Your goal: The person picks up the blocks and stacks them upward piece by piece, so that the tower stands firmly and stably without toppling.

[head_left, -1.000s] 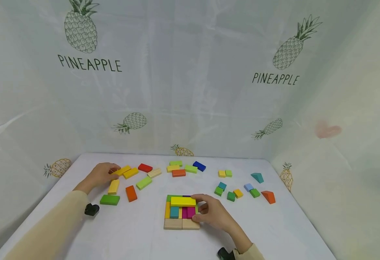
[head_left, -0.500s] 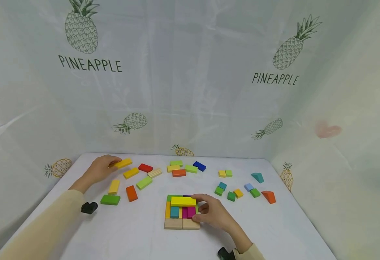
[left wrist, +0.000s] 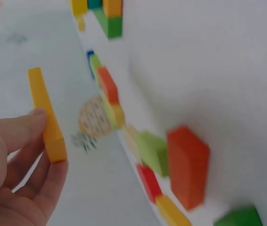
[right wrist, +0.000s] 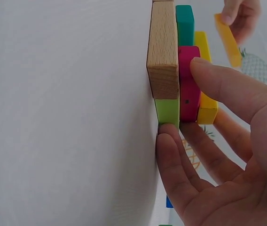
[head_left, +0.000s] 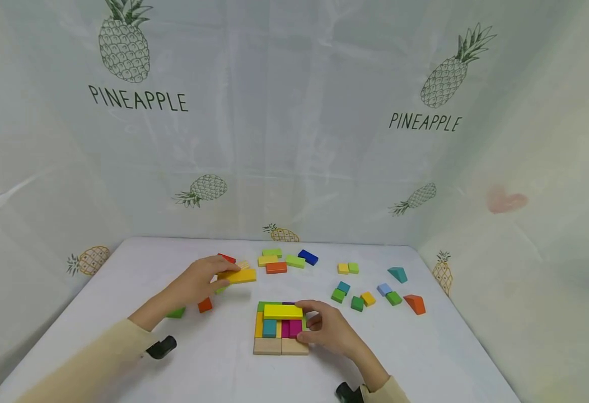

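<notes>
Yellow-orange block [head_left: 242,276] held above the table [head_left: 254,380], left of the block stack [head_left: 279,329]

We see the left hand [head_left: 199,282] pinching the yellow-orange block by one end, thumb on one side and fingers on the other. Its free end points toward our right, with its shadow on the white tabletop below. Between that end and the stack's left rear corner lies a stretch of bare tabletop. Close by the left hand, the orange-red block [head_left: 205,305] and the green block [head_left: 176,313] show only partly past the hand and wrist.

The right hand [head_left: 330,330] grips the stack's right side. In the right wrist view we find its thumb on a magenta block [right wrist: 189,84] and a fingertip against the light green block [right wrist: 168,111]. Other fingers reach behind, by the yellow bar [right wrist: 207,108].

The bar lies along the stack's rear; two natural-wood blocks [head_left: 267,347] form the front edge, and white table runs on from there toward us. Right of the stack, the small dark green block [head_left: 357,304] sits near the right hand, while the orange-red wedge [head_left: 415,304] lies well apart, toward the table's right edge. The dark blue block [head_left: 308,257] is near the rear edge.
</notes>
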`<state>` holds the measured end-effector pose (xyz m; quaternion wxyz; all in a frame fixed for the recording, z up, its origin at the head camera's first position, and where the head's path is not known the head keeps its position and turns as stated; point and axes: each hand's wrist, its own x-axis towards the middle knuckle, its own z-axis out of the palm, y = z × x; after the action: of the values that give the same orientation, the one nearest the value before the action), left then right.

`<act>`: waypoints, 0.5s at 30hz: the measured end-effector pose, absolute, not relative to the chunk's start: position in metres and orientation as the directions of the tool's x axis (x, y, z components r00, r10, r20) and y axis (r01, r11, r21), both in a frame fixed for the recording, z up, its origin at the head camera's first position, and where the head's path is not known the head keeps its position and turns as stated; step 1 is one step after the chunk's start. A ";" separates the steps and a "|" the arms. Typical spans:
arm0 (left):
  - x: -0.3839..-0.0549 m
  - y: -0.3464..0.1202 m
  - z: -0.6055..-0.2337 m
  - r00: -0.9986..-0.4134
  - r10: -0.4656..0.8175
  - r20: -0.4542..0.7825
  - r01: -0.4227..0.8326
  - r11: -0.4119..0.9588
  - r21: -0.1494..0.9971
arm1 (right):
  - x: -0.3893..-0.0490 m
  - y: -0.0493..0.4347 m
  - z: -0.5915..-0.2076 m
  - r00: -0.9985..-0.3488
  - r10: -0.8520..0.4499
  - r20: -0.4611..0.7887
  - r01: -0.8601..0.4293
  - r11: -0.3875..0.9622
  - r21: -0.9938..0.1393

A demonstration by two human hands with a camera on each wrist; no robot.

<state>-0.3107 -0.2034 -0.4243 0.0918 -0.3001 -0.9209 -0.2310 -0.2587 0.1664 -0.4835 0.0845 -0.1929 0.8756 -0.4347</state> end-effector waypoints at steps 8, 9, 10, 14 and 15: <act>-0.284 -0.153 -0.430 -0.729 0.641 0.240 0.680 0.638 0.362 | -0.260 0.167 -0.484 -0.911 -0.413 0.015 -0.259 0.543 -0.799; -0.281 -0.147 -0.431 -0.723 0.652 0.227 0.684 0.629 0.369 | -0.260 0.167 -0.484 -0.910 -0.413 0.015 -0.259 0.541 -0.800; -0.278 -0.142 -0.433 -0.720 0.660 0.216 0.685 0.627 0.371 | -0.260 0.167 -0.484 -0.910 -0.414 0.015 -0.259 0.540 -0.801; -0.274 -0.125 -0.441 -0.714 0.677 0.180 0.683 0.617 0.391 | -0.260 0.167 -0.485 -0.909 -0.417 0.018 -0.261 0.534 -0.804; -0.273 -0.122 -0.444 -0.714 0.678 0.176 0.682 0.614 0.397 | -0.260 0.168 -0.485 -0.908 -0.418 0.017 -0.260 0.533 -0.805</act>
<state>-0.2729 -0.1216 -0.4436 0.0043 -0.3784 -0.8984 -0.2228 -0.2600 0.1677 -0.4849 0.0890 -0.1945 0.8709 -0.4425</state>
